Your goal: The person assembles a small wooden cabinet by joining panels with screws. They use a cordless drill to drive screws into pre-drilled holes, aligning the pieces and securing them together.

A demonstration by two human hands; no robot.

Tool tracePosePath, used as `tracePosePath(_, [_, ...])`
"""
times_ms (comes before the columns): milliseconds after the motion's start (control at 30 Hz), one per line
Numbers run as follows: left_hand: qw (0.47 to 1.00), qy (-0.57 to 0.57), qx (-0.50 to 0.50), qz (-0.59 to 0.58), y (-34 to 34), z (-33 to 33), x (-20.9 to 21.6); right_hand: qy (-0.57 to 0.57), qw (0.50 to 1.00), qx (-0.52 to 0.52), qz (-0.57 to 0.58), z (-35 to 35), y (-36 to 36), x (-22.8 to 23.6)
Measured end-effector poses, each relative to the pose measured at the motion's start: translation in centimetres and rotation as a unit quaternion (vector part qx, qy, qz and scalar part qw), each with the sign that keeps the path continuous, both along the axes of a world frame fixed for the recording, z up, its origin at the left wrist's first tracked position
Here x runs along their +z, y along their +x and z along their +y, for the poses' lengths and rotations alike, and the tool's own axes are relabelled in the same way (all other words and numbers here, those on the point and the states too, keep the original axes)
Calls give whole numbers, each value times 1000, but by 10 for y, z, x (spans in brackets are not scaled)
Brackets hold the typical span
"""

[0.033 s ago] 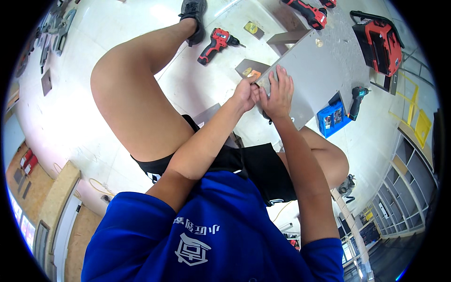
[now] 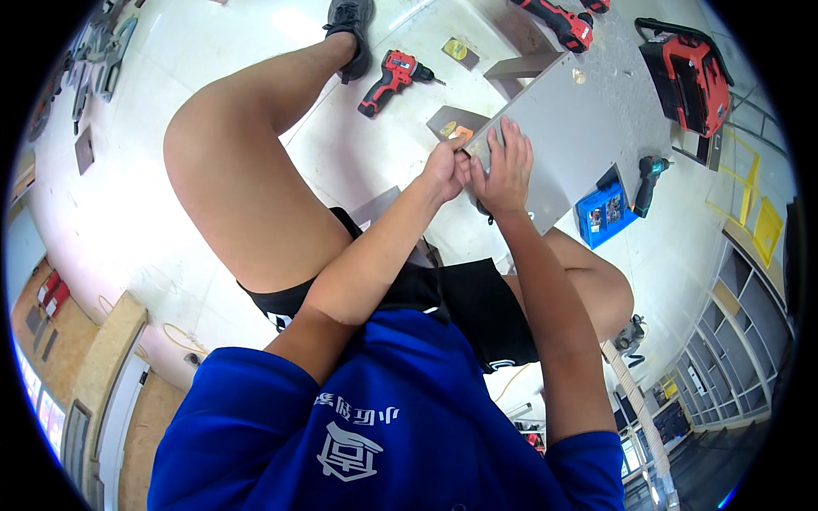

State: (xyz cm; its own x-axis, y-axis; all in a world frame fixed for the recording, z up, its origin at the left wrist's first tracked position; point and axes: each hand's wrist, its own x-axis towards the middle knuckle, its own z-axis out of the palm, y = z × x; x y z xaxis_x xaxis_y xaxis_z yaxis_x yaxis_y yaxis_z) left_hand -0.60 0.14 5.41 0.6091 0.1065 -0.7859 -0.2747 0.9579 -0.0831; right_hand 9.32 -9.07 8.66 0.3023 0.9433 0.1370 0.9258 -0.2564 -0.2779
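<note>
Grey panel (image 2: 567, 128) is set in front of the person, its near corner at both hands. Right hand (image 2: 504, 170) is laid open on the panel's top face, fingers extended. Left hand (image 2: 445, 172) is curled at the panel's edge; whether anything is gripped can't be told, as the fingertips are partly hidden.

Writing: white characters and a house-like emblem are printed on the blue shirt (image 2: 417, 426). A round yellow sticker is carried by the small board (image 2: 468, 60); another is seen on the grey piece (image 2: 452, 116) just beyond the left hand. Print on both is too small to be read. Markings on the red drill (image 2: 394, 81) can't be made out.

Cut off by the top edge: red tool (image 2: 597, 5), dark shoe (image 2: 354, 38). Contents of the blue tray (image 2: 613, 236) are hard to identify.
</note>
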Motion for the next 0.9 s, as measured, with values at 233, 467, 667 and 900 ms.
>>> tracePosePath(233, [1000, 1, -6, 5, -1, 5, 7, 0, 1000, -6, 7, 3, -1, 5])
tracePosePath(467, [999, 27, -2, -47, -3, 3, -15, 14, 1000, -20, -2, 4, 2, 7])
tracePosePath(667, [999, 20, -45, -6, 2, 8, -38, -6, 999, -30, 20, 1, 5, 16])
tracePosePath(900, [966, 38, -224, 121, -2, 26, -86, -32, 998, -47, -2, -9, 2, 11])
